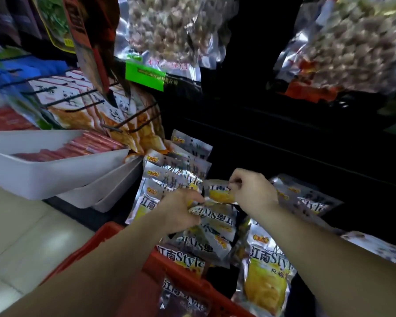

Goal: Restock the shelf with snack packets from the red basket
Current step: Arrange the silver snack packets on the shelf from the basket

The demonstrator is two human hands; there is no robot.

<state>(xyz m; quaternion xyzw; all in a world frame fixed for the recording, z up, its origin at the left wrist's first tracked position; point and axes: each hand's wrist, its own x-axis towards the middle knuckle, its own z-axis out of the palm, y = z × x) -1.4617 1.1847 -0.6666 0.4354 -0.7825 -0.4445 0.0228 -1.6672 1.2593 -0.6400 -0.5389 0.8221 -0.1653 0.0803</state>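
Pinching snack packets (218,195), left grip (181,211) and right grip (254,193) hover above dark shelf (284,145) beside pale floor (21,236).

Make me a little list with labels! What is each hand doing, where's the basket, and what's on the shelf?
left hand: grips a bunch of silver packets
right hand: pinches one yellow-and-silver packet
red basket: under the arms, more of the packets inside
shelf row: matching packets lined up, just left of the hands
white trays: further left, holding red packs
nut bags: hanging above
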